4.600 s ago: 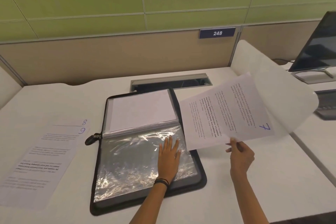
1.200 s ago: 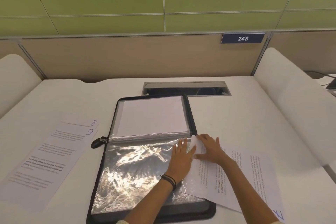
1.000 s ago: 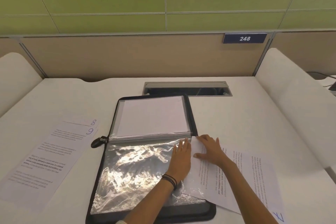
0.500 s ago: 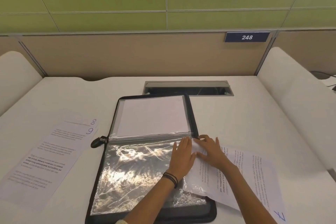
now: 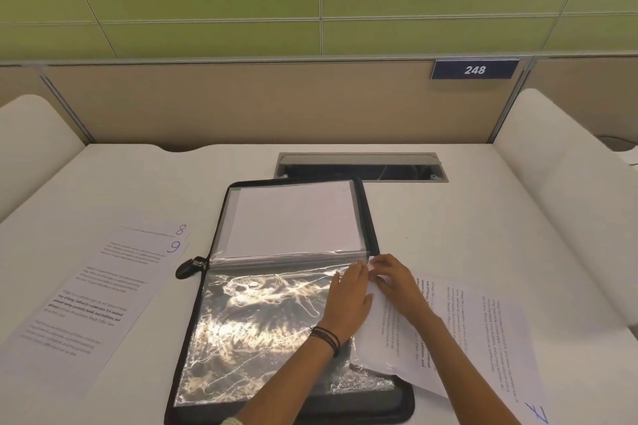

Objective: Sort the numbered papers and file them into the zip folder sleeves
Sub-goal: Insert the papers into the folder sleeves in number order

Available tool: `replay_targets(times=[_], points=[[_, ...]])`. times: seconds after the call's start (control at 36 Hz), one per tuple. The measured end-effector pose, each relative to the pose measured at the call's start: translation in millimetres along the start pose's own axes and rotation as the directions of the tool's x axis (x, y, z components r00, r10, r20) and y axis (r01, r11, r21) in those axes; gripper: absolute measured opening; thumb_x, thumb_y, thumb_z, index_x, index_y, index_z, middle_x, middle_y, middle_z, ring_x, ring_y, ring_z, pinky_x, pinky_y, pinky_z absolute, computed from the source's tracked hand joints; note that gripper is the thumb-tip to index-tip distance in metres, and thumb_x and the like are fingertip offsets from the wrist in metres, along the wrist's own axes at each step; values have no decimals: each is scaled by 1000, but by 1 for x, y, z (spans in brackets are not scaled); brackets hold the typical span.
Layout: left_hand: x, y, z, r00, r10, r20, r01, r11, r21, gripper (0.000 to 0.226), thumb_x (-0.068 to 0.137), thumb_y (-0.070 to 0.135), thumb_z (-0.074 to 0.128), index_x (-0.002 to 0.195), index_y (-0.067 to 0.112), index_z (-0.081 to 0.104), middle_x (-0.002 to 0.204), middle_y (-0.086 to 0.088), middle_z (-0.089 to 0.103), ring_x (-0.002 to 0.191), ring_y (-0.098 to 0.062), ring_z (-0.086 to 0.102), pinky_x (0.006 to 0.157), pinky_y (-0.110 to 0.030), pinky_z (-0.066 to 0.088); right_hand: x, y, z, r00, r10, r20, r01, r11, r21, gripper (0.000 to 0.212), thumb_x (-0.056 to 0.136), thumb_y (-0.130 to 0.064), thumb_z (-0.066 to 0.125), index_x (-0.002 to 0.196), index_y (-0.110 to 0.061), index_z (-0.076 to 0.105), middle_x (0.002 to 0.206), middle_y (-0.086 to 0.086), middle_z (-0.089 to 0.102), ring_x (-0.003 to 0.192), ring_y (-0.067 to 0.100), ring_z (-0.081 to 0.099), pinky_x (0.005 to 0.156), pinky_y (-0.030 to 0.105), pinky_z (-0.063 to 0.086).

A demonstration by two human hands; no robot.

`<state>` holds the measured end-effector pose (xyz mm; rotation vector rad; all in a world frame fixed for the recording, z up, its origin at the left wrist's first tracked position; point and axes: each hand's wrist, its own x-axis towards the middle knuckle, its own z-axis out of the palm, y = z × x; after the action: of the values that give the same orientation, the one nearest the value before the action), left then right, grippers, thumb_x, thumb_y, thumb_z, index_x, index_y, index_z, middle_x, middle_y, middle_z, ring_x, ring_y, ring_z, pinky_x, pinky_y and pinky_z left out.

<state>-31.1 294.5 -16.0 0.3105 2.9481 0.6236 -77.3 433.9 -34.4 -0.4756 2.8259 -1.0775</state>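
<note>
The black zip folder (image 5: 374, 217) lies open on the desk, its far half holding a filled sleeve (image 5: 293, 217) with white paper. The near half shows an empty, shiny clear sleeve (image 5: 262, 317). My left hand (image 5: 347, 300) rests on the sleeve's right edge with fingers flat, pointing at its far right corner. My right hand (image 5: 393, 283) lies on the paper numbered 7 (image 5: 483, 331), fingertips at the paper's corner, which meets the sleeve's opening. The paper's left edge overlaps the sleeve. Papers 8 (image 5: 162, 228) and 9 (image 5: 103, 297) lie left of the folder.
A grey cable hatch (image 5: 359, 166) stands open in the desk behind the folder. The folder's zip pull (image 5: 188, 267) lies at its left side. White curved dividers (image 5: 566, 183) bound the desk on both sides. A tan partition with sign 248 (image 5: 474, 70) closes the back.
Paper 7 came down from the air onto the desk beside the folder. Both hands have crept toward the sleeve's far right corner, working the paper's corner at the opening.
</note>
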Motion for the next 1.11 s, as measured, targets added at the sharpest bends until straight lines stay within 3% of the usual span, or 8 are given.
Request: replay_targets(times=[0.11, 0.19, 0.28, 0.44, 0.67, 0.75, 0.94, 1.11], points=[[-1, 0, 1, 1000, 23, -18, -23, 1000, 20, 56, 99, 23, 40, 149, 10, 18, 157, -6, 17, 145, -18, 14, 119, -37, 7, 1, -2, 0, 998, 27, -57, -23, 998, 67, 12, 85, -9, 65, 94, -15, 69, 119, 3, 53, 105, 9, 48, 93, 8, 35], [-2, -2, 3, 999, 34, -9, -34, 999, 29, 56, 99, 22, 40, 149, 8, 18, 157, -7, 17, 145, -20, 14, 118, -37, 6, 7, -1, -3, 993, 62, -103, -59, 998, 31, 36, 79, -13, 72, 112, -12, 58, 123, 7, 48, 110, 17, 46, 98, 27, 37], [-2, -4, 4, 1000, 21, 15, -21, 1000, 24, 58, 100, 23, 37, 150, 8, 13, 158, -6, 12, 146, -19, 11, 118, -37, 4, 13, 0, -7, 991, 113, -67, -113, 994, 2, 42, 84, -16, 67, 123, -8, 52, 120, 7, 55, 110, 21, 51, 94, 25, 37], [-3, -1, 4, 1000, 10, 6, -10, 1000, 7, 59, 99, 22, 38, 150, 9, 10, 158, -5, 13, 146, -18, 11, 118, -36, 5, 18, -1, -7, 979, 139, -148, -129, 989, 77, 15, 91, -8, 55, 100, -5, 66, 102, 10, 65, 91, 18, 57, 77, 13, 37], [0, -1, 3, 1000, -14, -5, 14, 1000, -26, 61, 99, 23, 39, 151, 11, 8, 158, -4, 12, 145, -16, 13, 118, -34, 7, 28, -6, -3, 974, 197, -107, -177, 969, 175, 10, 89, -7, 60, 86, -10, 69, 86, 0, 65, 75, 3, 54, 65, -3, 36], [0, 0, 1, 1000, -15, -13, 15, 999, -32, 61, 100, 23, 38, 151, 11, 8, 159, -4, 11, 145, -16, 11, 118, -33, 5, 30, -4, -2, 974, 205, -92, -187, 967, 176, 11, 89, -7, 60, 88, -10, 71, 85, -4, 63, 74, -4, 53, 63, -1, 37], [3, 1, -4, 999, -22, -25, 21, 999, -40, 59, 100, 24, 39, 151, 11, 12, 158, -5, 13, 145, -16, 13, 118, -33, 7, 31, -4, -5, 988, 141, -59, -128, 976, 176, 14, 86, -2, 61, 91, -7, 73, 87, -2, 66, 80, 8, 58, 67, 2, 38], [4, 4, -8, 999, -19, -36, 18, 999, -34, 59, 100, 24, 39, 151, 10, 12, 159, -5, 12, 146, -15, 9, 118, -34, 5, 30, -1, 7, 997, -21, -81, 21, 1000, -9, 12, 82, -8, 67, 85, -16, 76, 84, -3, 63, 75, 8, 55, 76, 26, 44]])
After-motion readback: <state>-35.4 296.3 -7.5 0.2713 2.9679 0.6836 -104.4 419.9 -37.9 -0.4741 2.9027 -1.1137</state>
